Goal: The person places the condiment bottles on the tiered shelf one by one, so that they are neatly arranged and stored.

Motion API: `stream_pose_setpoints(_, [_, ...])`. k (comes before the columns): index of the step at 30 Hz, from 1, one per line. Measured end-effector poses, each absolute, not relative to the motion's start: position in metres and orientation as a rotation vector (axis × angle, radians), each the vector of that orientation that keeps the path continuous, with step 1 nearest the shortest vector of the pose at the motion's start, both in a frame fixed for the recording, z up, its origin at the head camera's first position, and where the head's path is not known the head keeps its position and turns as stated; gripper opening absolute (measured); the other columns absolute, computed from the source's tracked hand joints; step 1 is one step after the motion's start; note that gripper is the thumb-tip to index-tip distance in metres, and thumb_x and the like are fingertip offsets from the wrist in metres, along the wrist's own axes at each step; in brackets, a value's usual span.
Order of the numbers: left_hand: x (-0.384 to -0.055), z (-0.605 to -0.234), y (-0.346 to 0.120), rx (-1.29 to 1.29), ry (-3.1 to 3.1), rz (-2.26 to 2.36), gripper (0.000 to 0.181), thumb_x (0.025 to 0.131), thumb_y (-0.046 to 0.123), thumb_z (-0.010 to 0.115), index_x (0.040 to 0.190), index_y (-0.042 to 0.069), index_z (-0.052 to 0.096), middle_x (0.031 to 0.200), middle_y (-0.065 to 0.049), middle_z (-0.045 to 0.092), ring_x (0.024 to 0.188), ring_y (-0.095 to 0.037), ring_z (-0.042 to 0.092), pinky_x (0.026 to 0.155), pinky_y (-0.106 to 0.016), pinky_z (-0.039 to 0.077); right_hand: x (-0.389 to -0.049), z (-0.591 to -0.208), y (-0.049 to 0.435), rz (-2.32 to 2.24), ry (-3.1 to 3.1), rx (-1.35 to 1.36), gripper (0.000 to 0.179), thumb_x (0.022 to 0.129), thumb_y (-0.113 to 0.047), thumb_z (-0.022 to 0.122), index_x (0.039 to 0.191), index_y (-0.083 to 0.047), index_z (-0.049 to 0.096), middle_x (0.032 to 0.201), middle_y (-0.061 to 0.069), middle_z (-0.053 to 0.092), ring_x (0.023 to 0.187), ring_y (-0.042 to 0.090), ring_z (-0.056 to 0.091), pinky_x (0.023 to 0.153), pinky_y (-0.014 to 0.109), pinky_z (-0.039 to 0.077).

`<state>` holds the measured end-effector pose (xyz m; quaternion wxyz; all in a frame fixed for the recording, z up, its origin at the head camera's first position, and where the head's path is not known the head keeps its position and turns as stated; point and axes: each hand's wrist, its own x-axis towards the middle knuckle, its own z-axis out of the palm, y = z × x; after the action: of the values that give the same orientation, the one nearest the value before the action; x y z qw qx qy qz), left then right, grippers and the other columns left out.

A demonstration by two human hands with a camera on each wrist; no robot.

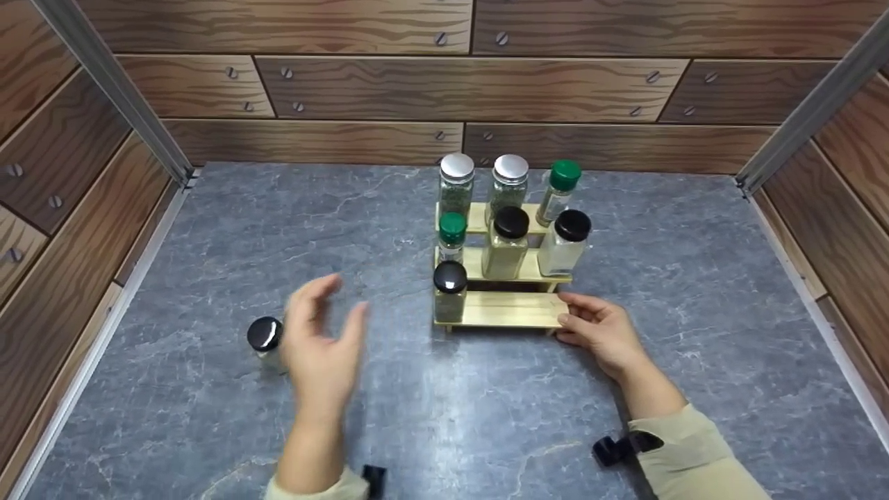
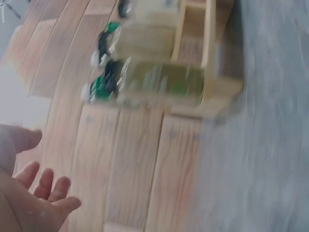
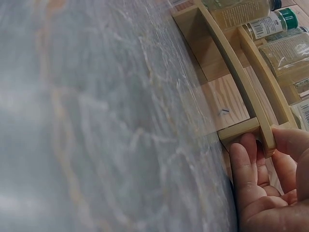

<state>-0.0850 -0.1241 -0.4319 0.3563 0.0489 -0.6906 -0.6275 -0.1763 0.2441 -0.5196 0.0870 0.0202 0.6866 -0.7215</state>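
A three-tier wooden spice rack (image 1: 514, 309) stands right of centre on the table. My right hand (image 1: 603, 332) grips the right end of its lowest step; in the right wrist view the thumb lies on the step's edge and the fingers (image 3: 244, 166) curl beneath it. My left hand (image 1: 323, 340) hangs in the air left of the rack, fingers and thumb spread, holding nothing. Beside it, partly hidden by it, a black-capped spice jar (image 1: 265, 335) stands on the table. Another black-capped jar (image 1: 451, 292) occupies the lowest step's left end.
On the middle step are a green-capped jar (image 1: 452, 236) and two black-capped jars, one greenish (image 1: 505, 253), one white (image 1: 561, 250). Two silver-capped jars (image 1: 456, 187) and a green-capped jar (image 1: 559, 191) fill the top step. Wood-patterned walls (image 1: 361, 87) enclose the grey marbled table (image 1: 229, 222).
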Motion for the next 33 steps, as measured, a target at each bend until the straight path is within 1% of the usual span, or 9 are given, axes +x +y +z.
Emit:
stream_pose_setpoints(4, [-0.070, -0.435, -0.160, 0.298, -1.576, -1.635, 0.042, 0.083, -0.021, 0.072, 0.123, -0.012, 0.066, 0.122, -0.009, 0.069, 0.121, -0.020, 0.063, 0.110, -0.029, 0.050, -0.175, -0.520, 0.244, -2.167, 2.025, 0.066, 0.048, 0.094, 0.016, 0.065, 0.140, 0.019, 0.053, 0.102, 0.009, 0.069, 0.087, 0.016, 0.071, 0.077, 0.032, 0.065])
stream_pose_setpoints(7, [-0.061, -0.445, -0.190, 0.511, -1.514, -1.653, 0.047, 0.087, -0.018, 0.070, 0.132, -0.008, 0.064, 0.131, -0.013, 0.068, 0.129, -0.023, 0.060, 0.117, -0.033, 0.045, -0.174, -0.520, 0.244, -2.170, 2.011, 0.061, 0.047, 0.094, 0.016, 0.066, 0.139, 0.018, 0.055, 0.101, 0.009, 0.069, 0.086, 0.016, 0.071, 0.076, 0.031, 0.065])
stream_pose_setpoints(11, [-0.056, -0.465, -0.225, 0.696, -1.662, -1.810, 0.065, 0.094, -0.005, 0.073, 0.154, -0.003, 0.047, 0.159, -0.019, 0.047, 0.149, -0.032, 0.043, 0.125, -0.042, 0.033, -0.174, -0.519, 0.245, -2.182, 2.020, 0.064, 0.047, 0.093, 0.017, 0.065, 0.139, 0.019, 0.055, 0.101, 0.009, 0.070, 0.086, 0.016, 0.072, 0.075, 0.031, 0.065])
stream_pose_setpoints(15, [-0.055, -0.484, -0.242, 0.645, -1.821, -1.964, 0.085, 0.089, -0.010, 0.076, 0.162, -0.003, 0.032, 0.168, -0.021, 0.033, 0.155, -0.037, 0.031, 0.128, -0.049, 0.025, -0.175, -0.519, 0.245, -2.171, 2.031, 0.073, 0.049, 0.093, 0.017, 0.065, 0.140, 0.020, 0.051, 0.102, 0.009, 0.070, 0.087, 0.017, 0.072, 0.076, 0.032, 0.065])
stream_pose_setpoints(19, [-0.056, -0.495, -0.240, 0.527, -1.831, -1.994, 0.090, 0.079, -0.024, 0.073, 0.159, -0.007, 0.035, 0.163, -0.022, 0.041, 0.149, -0.030, 0.041, 0.127, -0.040, 0.030, -0.176, -0.520, 0.244, -2.163, 2.031, 0.065, 0.051, 0.093, 0.017, 0.064, 0.141, 0.021, 0.049, 0.103, 0.009, 0.070, 0.087, 0.017, 0.072, 0.078, 0.034, 0.065])
stream_pose_setpoints(23, [-0.058, -0.499, -0.236, 0.460, -1.764, -1.994, 0.083, 0.077, -0.031, 0.067, 0.153, -0.006, 0.046, 0.149, -0.009, 0.058, 0.135, -0.013, 0.053, 0.118, -0.026, 0.040, -0.177, -0.520, 0.245, -2.169, 2.022, 0.062, 0.051, 0.093, 0.017, 0.065, 0.141, 0.021, 0.049, 0.103, 0.009, 0.070, 0.087, 0.018, 0.072, 0.078, 0.034, 0.065])
stream_pose_setpoints(26, [-0.060, -0.500, -0.234, 0.428, -1.757, -1.983, 0.078, 0.077, -0.032, 0.064, 0.149, -0.004, 0.053, 0.138, -0.001, 0.064, 0.129, -0.009, 0.057, 0.111, -0.021, 0.046, -0.176, -0.519, 0.245, -2.169, 2.028, 0.061, 0.051, 0.093, 0.017, 0.065, 0.141, 0.021, 0.050, 0.103, 0.010, 0.071, 0.086, 0.018, 0.073, 0.078, 0.034, 0.065])
stream_pose_setpoints(28, [-0.061, -0.500, -0.235, 0.431, -1.784, -1.964, 0.075, 0.078, -0.032, 0.064, 0.147, -0.005, 0.054, 0.133, 0.001, 0.066, 0.127, -0.010, 0.059, 0.108, -0.020, 0.047, -0.176, -0.519, 0.245, -2.169, 2.030, 0.061, 0.050, 0.093, 0.017, 0.065, 0.141, 0.021, 0.050, 0.103, 0.010, 0.071, 0.087, 0.018, 0.073, 0.078, 0.034, 0.065])
stream_pose_setpoints(33, [-0.063, -0.499, -0.236, 0.512, -1.861, -1.910, 0.074, 0.079, -0.030, 0.067, 0.147, -0.007, 0.054, 0.129, -0.006, 0.064, 0.120, -0.008, 0.060, 0.103, -0.016, 0.049, -0.176, -0.519, 0.245, -2.165, 2.026, 0.055, 0.050, 0.094, 0.016, 0.064, 0.141, 0.021, 0.050, 0.102, 0.010, 0.069, 0.086, 0.017, 0.072, 0.077, 0.032, 0.065])
